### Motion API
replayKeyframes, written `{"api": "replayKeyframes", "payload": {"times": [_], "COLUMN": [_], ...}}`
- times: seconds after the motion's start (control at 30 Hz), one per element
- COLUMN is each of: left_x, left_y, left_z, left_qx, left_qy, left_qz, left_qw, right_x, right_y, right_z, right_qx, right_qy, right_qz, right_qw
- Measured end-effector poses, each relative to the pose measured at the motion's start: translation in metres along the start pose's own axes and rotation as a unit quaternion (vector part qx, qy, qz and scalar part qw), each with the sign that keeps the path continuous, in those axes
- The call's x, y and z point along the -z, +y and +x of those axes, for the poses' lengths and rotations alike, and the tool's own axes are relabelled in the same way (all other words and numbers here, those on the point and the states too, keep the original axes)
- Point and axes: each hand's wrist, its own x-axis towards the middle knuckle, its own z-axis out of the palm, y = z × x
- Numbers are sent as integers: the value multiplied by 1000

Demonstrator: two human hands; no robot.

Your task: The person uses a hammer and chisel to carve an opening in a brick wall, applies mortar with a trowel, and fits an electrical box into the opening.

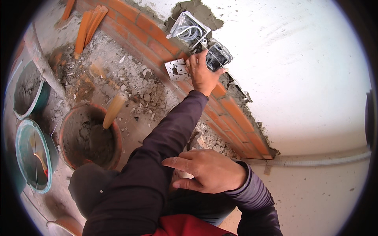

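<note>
My left hand (pixel 204 74) reaches out to the wall, its index finger and thumb around the near corner of a dark electrical back box (pixel 219 56). Beside its fingertips is a white slotted mounting plate (pixel 177 70); whether the fingers touch it I cannot tell. A second, white-framed box (pixel 189 30) with coiled grey cable sits just beyond, beside a patch of grey mortar (pixel 201 11). My right hand (pixel 208 171) hovers close to my body, empty, with index finger and thumb stretched apart.
Orange bricks (pixel 236 114) line the wall's lower part. At left, a mortar bucket (pixel 64 137) holds a wooden-handled tool (pixel 114 111), near green buckets (pixel 51 165). Rubble (pixel 138 86) covers the floor; loose brick pieces (pixel 90 25) lean at the back. A grey pipe (pixel 315 161) runs at right.
</note>
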Motion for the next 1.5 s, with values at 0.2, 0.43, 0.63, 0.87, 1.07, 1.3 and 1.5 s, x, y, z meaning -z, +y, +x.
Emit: {"api": "replayKeyframes", "payload": {"times": [0.2,0.43,0.63,0.87,1.07,1.3,1.5], "left_x": [-5,-4,2,2,0,2,2], "left_y": [-8,-12,-13,-12,-12,-11,-13], "left_z": [1,-3,-1,2,3,4,3], "left_qx": [-19,-77,-52,-42,-37,-23,-20], "left_qy": [12,32,15,21,27,21,1], "left_qz": [-30,-26,-30,-51,-82,-84,-49], "left_qw": [999,996,998,998,996,996,999], "right_x": [0,2,2,2,0,1,1], "right_y": [-3,-2,-2,-1,3,2,1], "right_z": [4,8,11,11,10,11,14], "right_qx": [-4,-21,-20,-29,-17,-15,-23], "right_qy": [-5,-39,-33,-40,-29,-34,-41], "right_qz": [2,19,20,25,26,21,24], "right_qw": [1000,999,999,998,999,999,999]}}
